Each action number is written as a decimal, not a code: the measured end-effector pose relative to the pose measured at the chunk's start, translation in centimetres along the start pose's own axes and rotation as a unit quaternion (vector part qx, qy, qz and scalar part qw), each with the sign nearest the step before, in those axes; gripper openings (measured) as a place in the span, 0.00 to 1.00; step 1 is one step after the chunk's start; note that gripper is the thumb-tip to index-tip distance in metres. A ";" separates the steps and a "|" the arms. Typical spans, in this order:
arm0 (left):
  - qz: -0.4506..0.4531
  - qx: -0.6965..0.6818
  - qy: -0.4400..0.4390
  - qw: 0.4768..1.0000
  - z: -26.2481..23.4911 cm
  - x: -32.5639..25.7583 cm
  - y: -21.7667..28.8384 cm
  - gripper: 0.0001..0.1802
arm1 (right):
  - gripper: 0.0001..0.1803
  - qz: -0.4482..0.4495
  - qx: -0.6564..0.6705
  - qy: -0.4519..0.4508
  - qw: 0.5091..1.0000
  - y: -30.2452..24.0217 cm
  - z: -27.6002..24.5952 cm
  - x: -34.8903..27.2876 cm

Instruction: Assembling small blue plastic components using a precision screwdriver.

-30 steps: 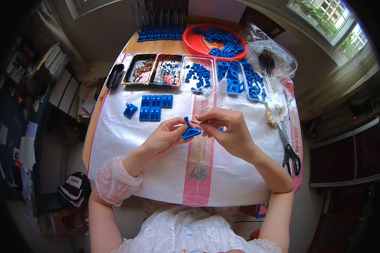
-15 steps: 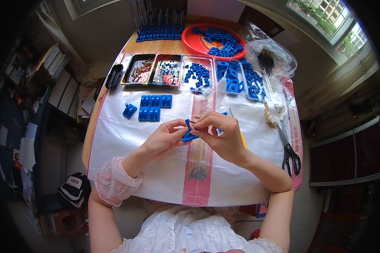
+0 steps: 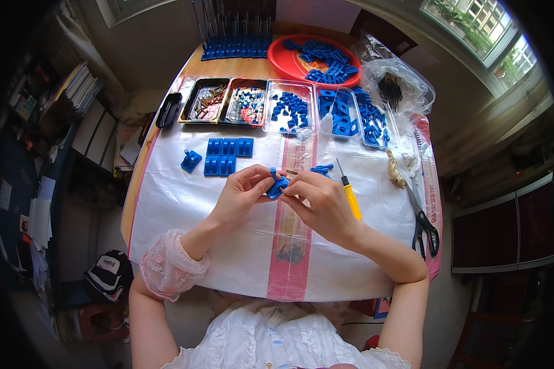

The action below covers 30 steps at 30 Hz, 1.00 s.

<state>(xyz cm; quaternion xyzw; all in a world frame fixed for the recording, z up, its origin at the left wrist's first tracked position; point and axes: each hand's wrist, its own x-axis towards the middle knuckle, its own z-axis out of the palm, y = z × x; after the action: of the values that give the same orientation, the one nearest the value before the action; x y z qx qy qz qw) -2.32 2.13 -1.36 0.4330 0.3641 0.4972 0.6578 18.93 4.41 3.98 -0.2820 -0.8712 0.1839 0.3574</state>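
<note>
L hand [image 3: 245,192] pinches small blue plastic pc [image 3: 277,187]; R hand [image 3: 319,202] at it, fingers narrow, can't tell what's held. Yellow-handled metal-shaft screwdriver [image 3: 351,200] lies just beside R hand.

Take the plastic part [image 3: 278,186], above the sheet [image 3: 228,264] on the desk [image 3: 214,69], as the dial's centre. At ten o'clock five plastic blocks [image 3: 228,157] sit in two rows, a lone block [image 3: 191,161] left of them. The screwdriver [image 3: 351,198] lies at three; the scissors [image 3: 426,229], farther out, between three and four. Trays run from eleven to two: screw tray [image 3: 194,122], nut tray [image 3: 243,125], then three more holding plastic pieces. Behind them stand spring-topped bases [image 3: 236,50], toward eleven-thirty, and a plate [image 3: 276,61] of pieces, toward twelve-thirty.
</note>
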 end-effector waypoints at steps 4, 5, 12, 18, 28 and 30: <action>0.049 0.046 0.006 0.998 0.3 -0.4 -0.1 0.09 | 0.07 0.091 0.055 -0.040 0.994 0.0 -0.5 0.2; 0.043 0.051 0.006 0.998 0.3 -0.3 -0.1 0.09 | 0.07 0.094 0.061 -0.038 0.993 0.1 -0.4 0.1; 0.087 0.048 0.015 0.995 0.7 -0.5 -0.3 0.09 | 0.07 0.085 0.012 -0.015 0.996 0.0 0.0 -0.1; 0.081 0.035 0.005 0.996 1.1 -0.8 -0.5 0.11 | 0.08 0.149 0.060 -0.066 0.985 0.0 -1.4 0.8; 0.024 0.004 0.002 1.000 1.0 -0.9 0.1 0.13 | 0.06 0.150 0.088 -0.109 0.979 2.1 -1.5 0.8; 0.001 -0.001 -0.004 1.000 1.2 -1.1 0.2 0.13 | 0.07 0.178 0.109 -0.114 0.971 2.0 -1.6 0.2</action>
<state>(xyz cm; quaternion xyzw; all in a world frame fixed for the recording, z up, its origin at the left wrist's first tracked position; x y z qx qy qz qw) -1.59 0.88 -0.72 0.4348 0.3609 0.4967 0.6587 20.68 6.28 4.08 -0.3691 -0.8166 0.3697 0.2456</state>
